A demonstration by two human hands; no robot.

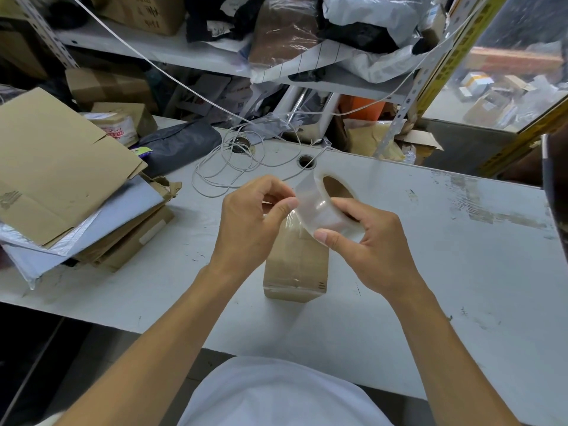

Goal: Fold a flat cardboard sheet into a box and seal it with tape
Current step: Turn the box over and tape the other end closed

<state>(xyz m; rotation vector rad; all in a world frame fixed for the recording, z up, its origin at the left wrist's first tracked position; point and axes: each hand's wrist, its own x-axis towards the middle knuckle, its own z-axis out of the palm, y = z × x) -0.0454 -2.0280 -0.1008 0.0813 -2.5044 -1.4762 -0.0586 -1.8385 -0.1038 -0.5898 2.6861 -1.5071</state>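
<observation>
Box point(295, 265) shut, mid bench point(430, 272), under hands. Tape roll point(327, 207) above box at 12 o'clock. Right hand point(373, 241) grip holds roll. Left hand point(249, 226) grip pinches tape end. Cardboard pile point(61, 179) at 9 o'clock.

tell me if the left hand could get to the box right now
Probably yes. The box sits on the table just below the left hand, nothing between them. But that hand is pinching the tape end off the roll, so it would have to let go first.
</observation>
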